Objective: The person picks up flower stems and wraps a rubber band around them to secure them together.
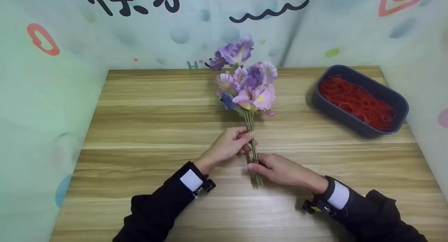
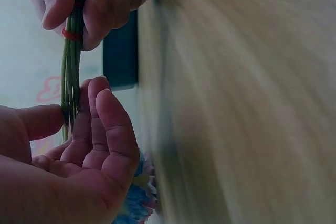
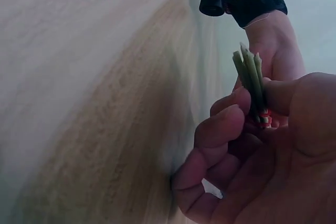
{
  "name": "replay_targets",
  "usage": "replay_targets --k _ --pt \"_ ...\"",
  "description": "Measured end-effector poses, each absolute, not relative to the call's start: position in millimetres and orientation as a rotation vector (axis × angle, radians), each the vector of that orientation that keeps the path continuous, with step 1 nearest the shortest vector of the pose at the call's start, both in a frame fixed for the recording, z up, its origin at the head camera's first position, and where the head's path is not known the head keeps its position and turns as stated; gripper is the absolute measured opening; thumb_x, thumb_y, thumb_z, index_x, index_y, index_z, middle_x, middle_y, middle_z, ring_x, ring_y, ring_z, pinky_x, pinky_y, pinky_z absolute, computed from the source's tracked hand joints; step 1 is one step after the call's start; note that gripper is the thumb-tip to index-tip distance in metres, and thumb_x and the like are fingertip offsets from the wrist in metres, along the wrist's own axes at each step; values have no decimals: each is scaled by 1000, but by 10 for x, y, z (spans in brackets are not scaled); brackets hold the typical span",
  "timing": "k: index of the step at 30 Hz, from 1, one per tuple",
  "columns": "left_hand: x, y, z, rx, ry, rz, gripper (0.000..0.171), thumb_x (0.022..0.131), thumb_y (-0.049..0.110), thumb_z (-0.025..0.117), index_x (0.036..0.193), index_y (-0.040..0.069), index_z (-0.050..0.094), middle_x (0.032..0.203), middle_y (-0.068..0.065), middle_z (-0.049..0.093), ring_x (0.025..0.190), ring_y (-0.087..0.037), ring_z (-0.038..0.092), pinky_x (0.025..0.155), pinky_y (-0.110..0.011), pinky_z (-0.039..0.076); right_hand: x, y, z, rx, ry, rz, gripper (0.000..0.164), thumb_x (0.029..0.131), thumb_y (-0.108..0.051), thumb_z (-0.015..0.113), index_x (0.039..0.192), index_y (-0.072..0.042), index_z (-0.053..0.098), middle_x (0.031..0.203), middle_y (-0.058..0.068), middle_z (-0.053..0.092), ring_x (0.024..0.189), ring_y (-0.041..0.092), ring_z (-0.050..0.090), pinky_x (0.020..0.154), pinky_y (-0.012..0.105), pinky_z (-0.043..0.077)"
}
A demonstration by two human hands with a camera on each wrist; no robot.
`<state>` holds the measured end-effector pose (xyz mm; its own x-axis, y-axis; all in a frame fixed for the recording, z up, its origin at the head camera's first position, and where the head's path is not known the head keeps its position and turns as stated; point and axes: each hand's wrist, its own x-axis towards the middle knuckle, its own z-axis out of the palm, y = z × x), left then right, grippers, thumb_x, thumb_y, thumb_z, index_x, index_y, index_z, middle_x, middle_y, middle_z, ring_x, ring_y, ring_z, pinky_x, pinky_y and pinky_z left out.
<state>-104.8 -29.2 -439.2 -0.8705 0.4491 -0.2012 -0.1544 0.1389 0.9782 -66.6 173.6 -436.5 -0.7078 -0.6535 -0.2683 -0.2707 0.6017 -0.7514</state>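
Observation:
A bunch of purple and pink flowers is held above the wooden table, blossoms toward the back wall. My left hand pinches its thin green stems between thumb and fingers, midway below the blossoms. Lower down, my right hand grips the same stems close to their cut ends. A red rubber band circles the stems by the right hand's fingertips; the right wrist view shows this red band bunched against the stems. Part of the stems is hidden behind the fingers.
A dark blue tub at the back right holds a heap of red rubber bands. The wooden table is bounded by pale printed panels at the back and both sides.

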Motion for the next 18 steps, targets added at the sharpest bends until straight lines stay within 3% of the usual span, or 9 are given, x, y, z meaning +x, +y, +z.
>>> replay_targets --k 7,18 --pt "-1062 -285 -4441 315 2039 1688 22 106 13 54 108 -5 66 81 -6 72 65 -15 61 57 -24 49 -673 1697 -4421 -772 2334 -861 30 104 -43 56 91 -17 58 69 -11 48 60 7 50 57 29 46" --pt "-1079 -302 -4447 235 2004 1648 23 107 15 51 109 -4 64 92 -11 75 69 -17 64 58 -23 51 -695 1703 -4427 -787 2355 -833 33 103 -44 58 83 -18 57 65 -11 47 56 5 48 52 27 43"
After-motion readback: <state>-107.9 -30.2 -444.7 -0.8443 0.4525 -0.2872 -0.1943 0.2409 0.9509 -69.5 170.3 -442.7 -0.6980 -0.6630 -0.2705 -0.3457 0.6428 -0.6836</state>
